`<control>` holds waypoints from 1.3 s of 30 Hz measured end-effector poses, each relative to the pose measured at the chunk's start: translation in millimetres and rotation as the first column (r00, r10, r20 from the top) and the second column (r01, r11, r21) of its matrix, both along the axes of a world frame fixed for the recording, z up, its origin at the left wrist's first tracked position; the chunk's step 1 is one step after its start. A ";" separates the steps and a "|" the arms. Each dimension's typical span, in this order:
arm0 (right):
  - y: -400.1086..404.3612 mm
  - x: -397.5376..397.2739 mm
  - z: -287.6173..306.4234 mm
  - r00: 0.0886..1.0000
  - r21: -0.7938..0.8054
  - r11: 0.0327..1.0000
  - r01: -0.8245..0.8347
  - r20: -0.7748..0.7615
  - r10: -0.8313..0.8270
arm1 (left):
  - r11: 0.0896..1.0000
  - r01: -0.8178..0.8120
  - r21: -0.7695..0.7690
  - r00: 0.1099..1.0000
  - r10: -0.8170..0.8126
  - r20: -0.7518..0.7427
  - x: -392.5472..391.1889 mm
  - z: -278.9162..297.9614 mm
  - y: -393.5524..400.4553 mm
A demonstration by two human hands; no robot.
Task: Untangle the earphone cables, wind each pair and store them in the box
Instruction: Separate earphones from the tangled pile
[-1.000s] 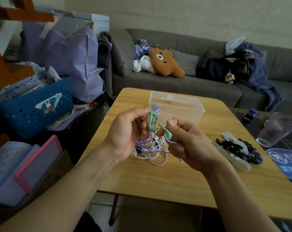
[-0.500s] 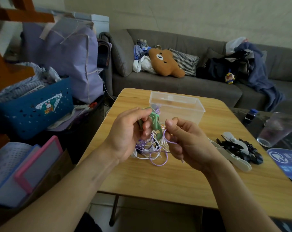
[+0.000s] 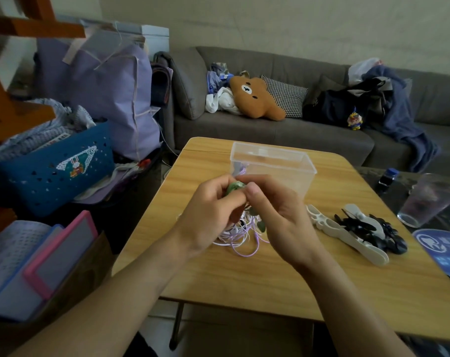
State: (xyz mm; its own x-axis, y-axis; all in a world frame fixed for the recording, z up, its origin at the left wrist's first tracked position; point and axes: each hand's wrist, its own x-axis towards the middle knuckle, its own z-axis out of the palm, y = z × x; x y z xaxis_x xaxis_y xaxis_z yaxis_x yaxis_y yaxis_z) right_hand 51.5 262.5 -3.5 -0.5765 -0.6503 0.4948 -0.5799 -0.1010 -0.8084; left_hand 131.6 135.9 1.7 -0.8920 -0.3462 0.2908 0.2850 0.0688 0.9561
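Observation:
A small wound bundle of green earphone cable is pinched between my left hand and my right hand, just above the wooden table. Green earbuds dangle below my right palm. Under both hands lies a loose tangle of purple and white earphone cables. The clear plastic box stands open right behind my hands, with some purple cable visible at its left inner side.
White and black hair clips lie to the right on the table. A plastic cup and a small bottle stand on a dark side table at right. A grey sofa is behind; bags and baskets crowd the left.
The green cable has gone from stretched between my hands to a compact bundle, and my hands have closed together over it.

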 end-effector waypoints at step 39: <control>-18.5 15.9 -5.6 0.961 -0.146 0.952 0.270 0.109 -0.256 | 0.888 -0.032 0.459 0.988 -0.042 0.150 -1.1 14.8 -3.7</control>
